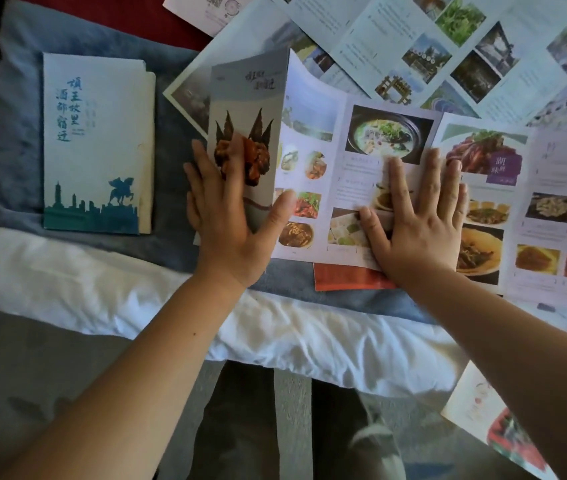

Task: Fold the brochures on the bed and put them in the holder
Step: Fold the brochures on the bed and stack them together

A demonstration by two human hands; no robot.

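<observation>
Folding is under way on the food brochure (361, 174), which lies opened out at the centre of the bed (136, 299). Its cover panel (247, 95) is tipped up off the mattress at about ten o'clock from the middle of the view. The left hand (226, 216) lies against that panel with fingers straight and thumb spread across its lower edge, pushing rather than gripping as far as I can tell. The right hand (420, 223) is flat at three o'clock from it, fingers straight and splayed, pinning the inner pages.

I judge the sheet to be light, thin and glossy: it bows where it is lifted, so it will flop unless carried by an edge. It should also slide easily over the orange-red sheet (347, 277) beneath it at six o'clock. The best hold is probably the free long edge of the raised panel, with the other palm near the crease so the printed fold lines meet (a soft bed gives little backing for a sharp crease, so a firm stroke along the fold may be needed).

The holder (95, 143), a pale sleeve with blue lettering and a skyline, rests on the blue runner (11, 109) at nine o'clock, well apart from the hands, with a cream edge showing at its right side. More open brochures (448, 46) overlap from twelve to two o'clock.
</observation>
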